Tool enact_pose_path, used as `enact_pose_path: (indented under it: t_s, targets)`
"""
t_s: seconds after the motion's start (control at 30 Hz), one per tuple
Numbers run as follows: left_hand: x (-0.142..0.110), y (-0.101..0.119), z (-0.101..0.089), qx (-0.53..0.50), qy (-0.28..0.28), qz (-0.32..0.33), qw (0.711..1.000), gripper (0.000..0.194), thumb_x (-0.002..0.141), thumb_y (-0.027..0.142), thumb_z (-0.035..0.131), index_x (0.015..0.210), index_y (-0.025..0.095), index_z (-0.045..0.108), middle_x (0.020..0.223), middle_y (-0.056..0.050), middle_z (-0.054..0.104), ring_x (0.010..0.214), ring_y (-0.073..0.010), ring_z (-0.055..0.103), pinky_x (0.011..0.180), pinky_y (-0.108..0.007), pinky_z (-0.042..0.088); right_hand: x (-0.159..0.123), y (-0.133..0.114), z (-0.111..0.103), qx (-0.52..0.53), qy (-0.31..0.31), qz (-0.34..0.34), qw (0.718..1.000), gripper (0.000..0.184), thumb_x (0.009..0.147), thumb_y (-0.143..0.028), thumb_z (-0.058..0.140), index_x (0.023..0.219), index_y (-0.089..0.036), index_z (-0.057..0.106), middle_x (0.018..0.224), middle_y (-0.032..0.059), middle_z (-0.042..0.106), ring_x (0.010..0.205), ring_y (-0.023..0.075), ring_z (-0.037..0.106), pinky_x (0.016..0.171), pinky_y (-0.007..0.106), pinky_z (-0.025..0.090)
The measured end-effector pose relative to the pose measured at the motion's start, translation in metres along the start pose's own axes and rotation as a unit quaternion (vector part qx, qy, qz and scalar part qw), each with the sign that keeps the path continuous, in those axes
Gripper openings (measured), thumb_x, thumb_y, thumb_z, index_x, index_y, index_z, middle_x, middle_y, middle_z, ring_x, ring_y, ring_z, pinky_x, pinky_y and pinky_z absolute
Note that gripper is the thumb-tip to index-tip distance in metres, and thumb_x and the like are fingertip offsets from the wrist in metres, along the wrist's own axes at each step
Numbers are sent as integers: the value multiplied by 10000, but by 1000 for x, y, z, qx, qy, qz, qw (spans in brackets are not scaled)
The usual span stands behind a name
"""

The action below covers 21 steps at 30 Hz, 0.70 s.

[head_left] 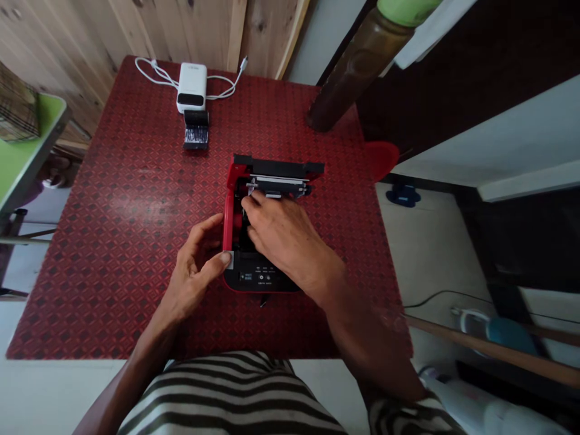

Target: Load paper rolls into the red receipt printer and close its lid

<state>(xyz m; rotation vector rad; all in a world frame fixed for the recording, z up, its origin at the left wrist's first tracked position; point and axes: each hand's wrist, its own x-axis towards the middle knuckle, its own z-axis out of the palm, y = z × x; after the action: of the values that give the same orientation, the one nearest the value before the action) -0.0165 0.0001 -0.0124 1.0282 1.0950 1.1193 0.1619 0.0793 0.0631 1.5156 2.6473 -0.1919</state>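
my left hand (194, 266) has its thumb on the corner of the open red-and-black printer (254, 281), my right hand (285, 238) apart, curled into its metal mechanism (276, 184), printer mid-table on the red patterned tabletop (127, 241)

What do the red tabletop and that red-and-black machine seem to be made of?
The red tabletop looks like glossy printed laminate or vinyl, given its sheen. The red-and-black machine seems moulded plastic, smooth and semi-gloss; the bright bar inside looks metal.
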Motion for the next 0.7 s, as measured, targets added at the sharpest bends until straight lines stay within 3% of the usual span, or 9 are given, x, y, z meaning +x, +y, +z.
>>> enact_pose_path:
  t_s: [0.27, 0.4, 0.5, 0.57, 0.7]
  targets:
    - [0, 0, -1, 4, 0, -10, 1000, 590, 998, 509, 850, 1527, 307, 680, 1591, -89, 730, 1410, -340, 719, 1237, -543, 559, -9, -3, -4, 30, 20, 29, 999, 415, 991, 7, 612, 1348, -153, 749, 1146, 171, 867, 1031, 369, 845, 810, 444, 646]
    - [0, 2, -1, -1, -2, -23, 1000, 601, 1000, 504, 843, 1542, 311, 671, 1607, -93, 716, 1433, -356, 706, 1257, -564, 542, -35, 5, -8, 93, 141, 15, 986, 267, 975, -42, 665, 1154, -216, 762, 1051, 100, 864, 987, 311, 831, 866, 422, 648]
    - [-1, 3, 0, -1, 5, -36, 999, 615, 1002, 522, 842, 1555, 310, 676, 1627, -98, 706, 1487, -382, 675, 1236, -567, 560, -66, 24, -12, 203, 259, 33, 944, 215, 989, -144, 723, 1158, -276, 748, 1122, 51, 865, 1005, 275, 828, 927, 423, 665]
    - [-2, 2, 0, 2, 11, -34, 999, 633, 991, 543, 850, 1556, 311, 685, 1641, -99, 700, 1554, -407, 624, 1192, -551, 593, -83, 41, -8, 292, 304, 73, 904, 270, 962, -205, 788, 1203, -321, 750, 1177, 26, 861, 1050, 272, 827, 968, 444, 673]
    - [-2, -1, -1, 5, 13, -22, 1000, 646, 988, 548, 850, 1566, 309, 691, 1646, -98, 702, 1568, -418, 615, 1154, -530, 620, -94, 73, 23, 429, 401, 169, 791, 324, 887, -305, 902, 1176, -296, 757, 1141, 38, 857, 1075, 278, 818, 989, 495, 675]
